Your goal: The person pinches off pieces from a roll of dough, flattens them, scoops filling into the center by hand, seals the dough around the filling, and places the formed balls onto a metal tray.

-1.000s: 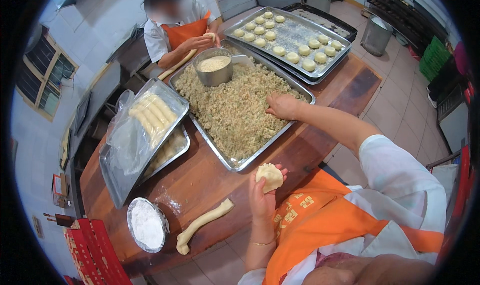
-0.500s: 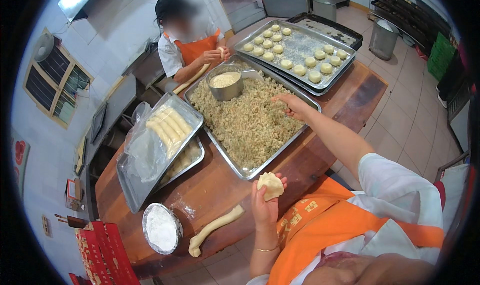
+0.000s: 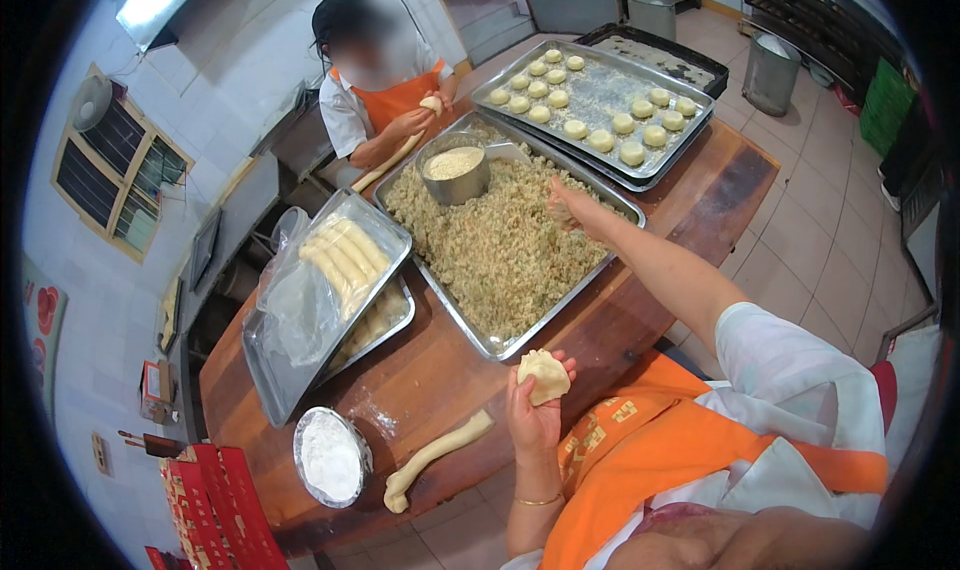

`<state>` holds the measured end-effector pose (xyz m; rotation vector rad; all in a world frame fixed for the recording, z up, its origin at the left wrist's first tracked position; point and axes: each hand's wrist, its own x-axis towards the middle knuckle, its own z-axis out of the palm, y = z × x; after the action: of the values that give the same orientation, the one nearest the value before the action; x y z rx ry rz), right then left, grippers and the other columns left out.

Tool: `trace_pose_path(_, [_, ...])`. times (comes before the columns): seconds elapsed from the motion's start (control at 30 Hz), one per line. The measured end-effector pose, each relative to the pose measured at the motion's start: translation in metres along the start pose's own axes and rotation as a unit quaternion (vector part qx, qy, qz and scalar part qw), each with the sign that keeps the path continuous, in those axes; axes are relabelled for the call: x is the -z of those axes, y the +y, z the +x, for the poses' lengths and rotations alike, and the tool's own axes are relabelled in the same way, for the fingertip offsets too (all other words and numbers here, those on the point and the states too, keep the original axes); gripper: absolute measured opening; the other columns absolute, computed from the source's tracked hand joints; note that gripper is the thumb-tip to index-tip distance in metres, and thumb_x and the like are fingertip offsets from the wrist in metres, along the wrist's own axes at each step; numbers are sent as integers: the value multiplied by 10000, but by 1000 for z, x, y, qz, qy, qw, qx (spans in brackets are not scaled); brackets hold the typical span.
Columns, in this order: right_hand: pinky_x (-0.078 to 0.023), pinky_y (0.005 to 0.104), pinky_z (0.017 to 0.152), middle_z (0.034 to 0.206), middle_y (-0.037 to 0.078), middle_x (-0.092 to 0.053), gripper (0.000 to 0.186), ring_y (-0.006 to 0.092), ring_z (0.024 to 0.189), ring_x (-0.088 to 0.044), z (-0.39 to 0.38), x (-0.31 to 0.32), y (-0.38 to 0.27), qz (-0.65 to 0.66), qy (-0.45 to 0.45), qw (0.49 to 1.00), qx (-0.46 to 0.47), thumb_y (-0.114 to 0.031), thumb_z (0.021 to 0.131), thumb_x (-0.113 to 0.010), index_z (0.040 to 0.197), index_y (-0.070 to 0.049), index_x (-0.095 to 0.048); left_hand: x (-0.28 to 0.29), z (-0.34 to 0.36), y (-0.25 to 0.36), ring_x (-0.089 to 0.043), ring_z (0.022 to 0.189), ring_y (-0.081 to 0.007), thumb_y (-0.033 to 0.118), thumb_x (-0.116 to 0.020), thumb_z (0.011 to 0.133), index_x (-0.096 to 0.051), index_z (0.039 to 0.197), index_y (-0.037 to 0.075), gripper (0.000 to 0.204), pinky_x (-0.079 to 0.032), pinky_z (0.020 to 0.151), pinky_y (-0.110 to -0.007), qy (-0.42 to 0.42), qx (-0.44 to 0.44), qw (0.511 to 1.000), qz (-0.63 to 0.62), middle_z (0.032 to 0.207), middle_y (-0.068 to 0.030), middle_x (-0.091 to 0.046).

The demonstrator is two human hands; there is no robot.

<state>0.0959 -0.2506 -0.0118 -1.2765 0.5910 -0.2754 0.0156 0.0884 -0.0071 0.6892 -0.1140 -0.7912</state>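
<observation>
Near the table's front edge my left hand (image 3: 535,425) is cupped around a flattened round of pale dough (image 3: 543,378), thumb lying over its side. My right hand (image 3: 580,212) reaches into the right part of a large metal tray of crumbly, greenish-tan filling (image 3: 480,280). Its thumb stands apart from the fingers, whose tips are partly lost in the filling. A metal bowl of pale grains (image 3: 454,170) rests on the filling at the tray's far end. On the wooden table, left of my left hand, lies a rope of dough (image 3: 437,460).
White flour fills a bowl (image 3: 331,457) at the near left. Stacked trays hold dough rolls (image 3: 345,255) under plastic. Small round dough pieces (image 3: 632,153) sit on a floured tray at the far right. Across the table a co-worker in an orange apron (image 3: 395,100) handles dough.
My right hand has turned, its thumb now raised and its fingers lower against the filling. My left hand keeps the dough round in place. The co-worker's hands have shifted with their dough.
</observation>
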Motion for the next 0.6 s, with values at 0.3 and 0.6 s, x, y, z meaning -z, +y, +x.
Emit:
trace_pose_path(0.3, [-321,206,475,941,36,-606,446,90,623,-483,-12,0,-10,385,-21,921,-63,-496,1008,-505,1205,-110,-612,7,4,-5,-626,1099,-424,137,-487,955,-429,1282,-27,370,-541,937,-482,-4,19,1000,-14,1231,-289,-577])
trace_pose_path(0.6, [-173,291,391,561,-6,-358,500,96,430,-269,-4,7,2,149,-36,987,42,-529,1042,-379,718,-149,-414,3,2,-3,-627,1089,-429,120,-477,939,-412,1305,-46,407,-553,916,-478,22,27,999,-14,1234,-298,-569])
